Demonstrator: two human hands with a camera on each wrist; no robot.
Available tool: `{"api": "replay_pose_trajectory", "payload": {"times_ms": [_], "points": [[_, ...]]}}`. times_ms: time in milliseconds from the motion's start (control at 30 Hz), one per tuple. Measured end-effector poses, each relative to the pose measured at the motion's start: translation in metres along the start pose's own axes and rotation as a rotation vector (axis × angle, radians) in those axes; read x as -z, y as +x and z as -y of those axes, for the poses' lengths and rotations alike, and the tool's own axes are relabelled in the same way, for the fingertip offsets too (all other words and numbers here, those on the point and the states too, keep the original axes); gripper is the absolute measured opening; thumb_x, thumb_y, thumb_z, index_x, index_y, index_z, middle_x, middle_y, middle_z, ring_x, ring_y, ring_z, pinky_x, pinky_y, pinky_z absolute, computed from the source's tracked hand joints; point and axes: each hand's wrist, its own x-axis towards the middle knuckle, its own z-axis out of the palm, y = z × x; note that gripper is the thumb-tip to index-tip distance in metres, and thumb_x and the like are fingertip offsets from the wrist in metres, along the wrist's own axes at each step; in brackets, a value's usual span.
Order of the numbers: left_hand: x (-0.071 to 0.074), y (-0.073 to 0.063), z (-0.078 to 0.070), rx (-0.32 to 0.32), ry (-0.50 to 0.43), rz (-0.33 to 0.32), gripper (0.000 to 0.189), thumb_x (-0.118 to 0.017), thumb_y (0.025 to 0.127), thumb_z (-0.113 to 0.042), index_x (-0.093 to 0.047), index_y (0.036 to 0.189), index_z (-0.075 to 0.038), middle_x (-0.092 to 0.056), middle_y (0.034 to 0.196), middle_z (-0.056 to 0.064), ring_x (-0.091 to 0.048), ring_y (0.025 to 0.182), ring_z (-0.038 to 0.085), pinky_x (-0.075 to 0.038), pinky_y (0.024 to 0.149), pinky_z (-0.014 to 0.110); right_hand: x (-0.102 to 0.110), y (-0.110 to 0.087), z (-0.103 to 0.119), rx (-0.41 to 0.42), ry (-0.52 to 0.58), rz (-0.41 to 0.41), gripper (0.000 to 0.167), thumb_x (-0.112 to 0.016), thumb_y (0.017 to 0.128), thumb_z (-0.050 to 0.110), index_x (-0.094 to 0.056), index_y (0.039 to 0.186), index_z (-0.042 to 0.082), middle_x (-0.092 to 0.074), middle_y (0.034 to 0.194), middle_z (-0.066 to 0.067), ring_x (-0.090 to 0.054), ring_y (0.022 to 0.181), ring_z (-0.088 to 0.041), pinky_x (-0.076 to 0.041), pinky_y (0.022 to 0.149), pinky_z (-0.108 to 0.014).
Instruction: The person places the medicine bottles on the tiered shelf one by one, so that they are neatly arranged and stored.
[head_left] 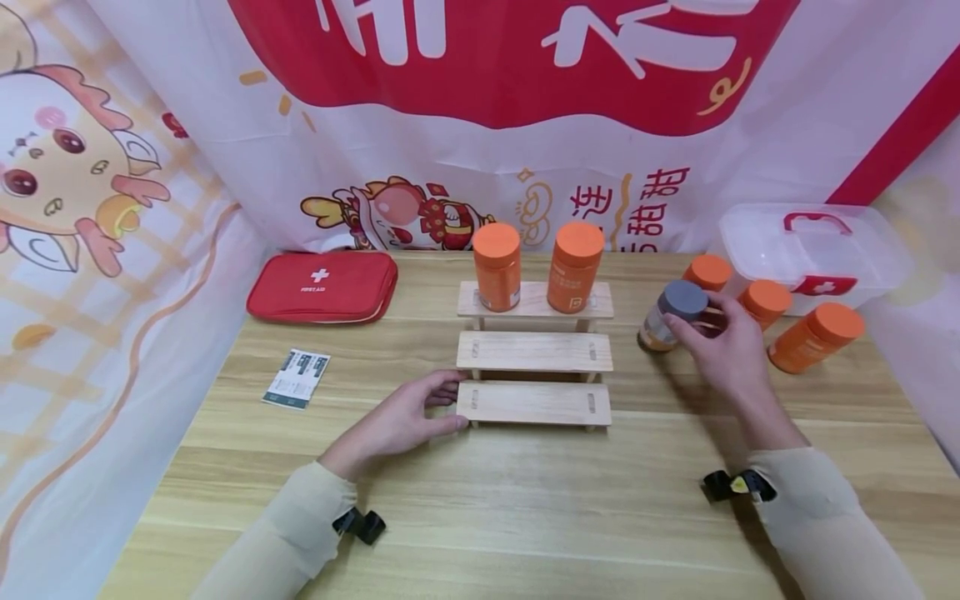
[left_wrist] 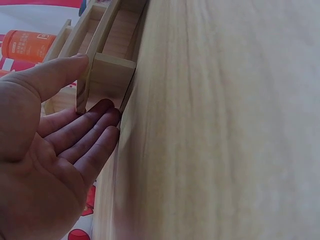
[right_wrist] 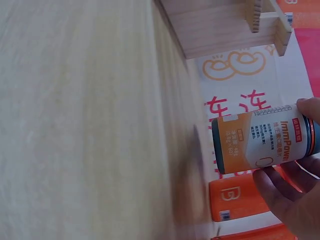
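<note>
A light wooden three-step rack [head_left: 534, 352] stands mid-table, with two orange-capped bottles [head_left: 498, 268] on its top step. My left hand [head_left: 412, 414] holds the left end of the lowest step; in the left wrist view its thumb [left_wrist: 67, 75] lies at the board's front edge, the other fingers at its end. To the right of the rack, my right hand [head_left: 723, 342] grips a grey-capped supplement bottle [head_left: 663, 321] near its cap. In the right wrist view that bottle [right_wrist: 262, 142] shows a white and orange label. The two lower steps bear nothing.
Several orange bottles [head_left: 816, 337] stand close to the right hand, before a clear lidded first-aid box [head_left: 817, 250]. At the left lie a red first-aid pouch [head_left: 322, 287] and a small printed packet [head_left: 297, 378]. A printed cloth [head_left: 420, 150] hangs behind the table.
</note>
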Motion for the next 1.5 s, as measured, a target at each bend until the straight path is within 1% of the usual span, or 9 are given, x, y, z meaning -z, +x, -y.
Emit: {"api": "replay_pose_trajectory", "payload": {"times_ms": [100,233,367,533,733,867,1200,1333,1500], "points": [[0.0,0.0,0.001,-0.005,0.01,0.0,0.069,-0.081,0.099,-0.03,-0.051,0.158,-0.009,-0.063,0.153,0.012,-0.061,0.141,0.032,-0.046,0.125,0.054,0.003,-0.006,0.006,0.012,0.006,-0.017,0.091,-0.07,0.097,0.064,-0.037,0.168,0.018,-0.049,0.164,-0.014,-0.053,0.144,-0.036,-0.051,0.122,-0.053],[0.0,0.0,0.002,-0.019,0.018,0.001,0.069,-0.08,0.099,-0.03,-0.051,0.157,-0.008,-0.063,0.152,0.014,-0.062,0.14,0.033,-0.047,0.124,0.055,0.007,-0.015,0.014,0.049,0.009,-0.064,0.085,-0.071,0.098,0.06,-0.041,0.165,0.016,-0.053,0.159,-0.013,-0.055,0.138,-0.032,-0.055,0.11,-0.021],[0.0,0.0,0.001,-0.018,0.018,0.002,0.068,-0.08,0.099,-0.03,-0.052,0.157,-0.009,-0.063,0.152,0.013,-0.062,0.14,0.032,-0.047,0.124,0.054,0.01,-0.023,0.022,0.108,0.024,-0.113,0.077,-0.075,0.1,0.05,-0.047,0.161,0.013,-0.057,0.154,-0.013,-0.058,0.129,-0.023,-0.051,0.096,-0.006],[0.0,-0.001,-0.001,-0.005,0.023,-0.002,0.068,-0.081,0.099,-0.029,-0.052,0.157,-0.009,-0.063,0.152,0.012,-0.062,0.141,0.032,-0.047,0.125,0.054,0.009,-0.035,0.033,0.195,0.047,-0.165,0.067,-0.079,0.099,0.038,-0.055,0.156,0.013,-0.062,0.144,-0.008,-0.057,0.115,-0.007,-0.05,0.092,-0.004],[0.0,-0.001,-0.001,0.002,0.028,-0.005,0.068,-0.081,0.099,-0.028,-0.052,0.157,-0.009,-0.063,0.152,0.012,-0.062,0.141,0.031,-0.047,0.125,0.053,0.003,-0.048,0.049,0.324,0.096,-0.184,0.058,-0.083,0.096,0.023,-0.061,0.147,0.007,-0.064,0.126,0.013,-0.061,0.11,-0.003,-0.05,0.092,-0.005],[0.0,-0.001,-0.001,0.001,0.028,-0.004,0.067,-0.081,0.099,-0.027,-0.052,0.157,-0.009,-0.063,0.152,0.012,-0.062,0.14,0.031,-0.047,0.124,0.053,-0.001,-0.056,0.058,0.387,0.136,-0.168,0.056,-0.083,0.096,0.016,-0.062,0.147,0.007,-0.064,0.125,0.017,-0.063,0.111,-0.006,-0.051,0.095,-0.004],[0.0,-0.001,0.0,-0.006,0.017,-0.002,0.067,-0.08,0.099,-0.03,-0.052,0.157,-0.011,-0.063,0.152,0.011,-0.062,0.141,0.031,-0.047,0.124,0.054,-0.018,-0.069,0.077,0.491,0.162,-0.082,0.051,-0.084,0.094,0.009,-0.066,0.142,0.007,-0.067,0.124,0.014,-0.063,0.111,-0.008,-0.051,0.099,-0.007],[0.0,0.0,0.0,-0.014,0.012,-0.003,0.066,-0.08,0.099,-0.029,-0.053,0.157,-0.011,-0.064,0.151,0.011,-0.062,0.14,0.031,-0.048,0.124,0.053,-0.029,-0.071,0.086,0.553,0.184,-0.031,0.051,-0.084,0.092,0.004,-0.067,0.14,0.006,-0.071,0.128,0.002,-0.065,0.111,-0.009,-0.053,0.1,-0.009],[0.0,0.0,0.001,-0.017,0.002,-0.001,0.066,-0.08,0.099,-0.03,-0.053,0.156,-0.011,-0.064,0.151,0.01,-0.062,0.14,0.03,-0.048,0.124,0.053,-0.044,-0.073,0.096,0.628,0.183,0.035,0.054,-0.085,0.09,0.0,-0.066,0.14,0.002,-0.073,0.131,-0.012,-0.067,0.112,-0.003,-0.054,0.101,-0.009]]}}
